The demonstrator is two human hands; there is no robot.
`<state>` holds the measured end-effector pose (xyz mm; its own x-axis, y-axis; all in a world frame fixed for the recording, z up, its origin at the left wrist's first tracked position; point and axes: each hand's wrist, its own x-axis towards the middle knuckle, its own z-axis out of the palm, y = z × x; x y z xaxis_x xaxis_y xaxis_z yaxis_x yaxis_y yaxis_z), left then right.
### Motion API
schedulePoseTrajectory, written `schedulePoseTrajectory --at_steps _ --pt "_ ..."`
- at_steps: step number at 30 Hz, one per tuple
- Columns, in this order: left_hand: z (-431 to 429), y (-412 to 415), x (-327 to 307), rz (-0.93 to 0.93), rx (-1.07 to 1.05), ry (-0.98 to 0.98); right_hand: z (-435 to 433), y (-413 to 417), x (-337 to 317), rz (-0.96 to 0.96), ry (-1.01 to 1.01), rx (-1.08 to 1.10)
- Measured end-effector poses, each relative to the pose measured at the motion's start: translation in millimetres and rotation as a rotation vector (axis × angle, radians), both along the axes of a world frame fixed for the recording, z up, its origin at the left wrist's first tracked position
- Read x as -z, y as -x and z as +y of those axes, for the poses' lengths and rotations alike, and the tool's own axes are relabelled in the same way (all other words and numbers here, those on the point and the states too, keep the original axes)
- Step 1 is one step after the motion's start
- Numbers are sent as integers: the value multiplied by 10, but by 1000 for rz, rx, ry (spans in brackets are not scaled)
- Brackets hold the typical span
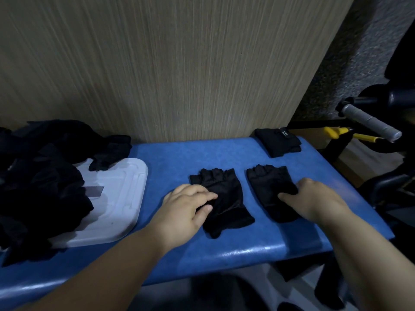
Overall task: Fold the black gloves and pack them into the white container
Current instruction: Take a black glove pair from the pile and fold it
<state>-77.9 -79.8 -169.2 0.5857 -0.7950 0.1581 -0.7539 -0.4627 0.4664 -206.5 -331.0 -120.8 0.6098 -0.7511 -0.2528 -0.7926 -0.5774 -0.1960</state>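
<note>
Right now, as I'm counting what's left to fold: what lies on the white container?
A heap of black gloves covers the left part of the white container; a grey strip shows beside it. Anything beneath the heap is hidden.

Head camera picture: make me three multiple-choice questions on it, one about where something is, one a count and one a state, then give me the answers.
1. Where do the folded gloves lie?
A. At the far right corner of the blue bench
B. On the floor
C. Under a hand

2. How many gloves lie spread out side by side in front of the person?
A. One
B. Two
C. Four

3. What is the left hand doing?
A. Hanging idle
B. Holding a cup
C. Pinching the left glove

Answers:
1 A: they sit at the bench's far right corner, apart from both hands.
2 B: the left glove and the right glove lie there, one under each hand.
3 C: its thumb and fingers close on the fabric, while the right hand grips the right glove.
</note>
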Motion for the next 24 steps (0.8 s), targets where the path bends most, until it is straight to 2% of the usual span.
schedulePoseTrajectory --at_steps 7,12,17,21,24 --pt "5 1 24 -9 17 -31 74 -65 -45 -214 -198 -39" --pt "-6 14 -5 2 9 -51 42 -74 -42 -513 -647 24" --pt "-16 18 -48 26 16 -74 185 -105 -130 -708 -915 -24" --pt "-35 7 -69 63 18 -76 444 -154 -214 -770 -1049 -191" --pt "-46 -40 -68 178 -25 -1 596 -166 -238 -691 -1087 -307"
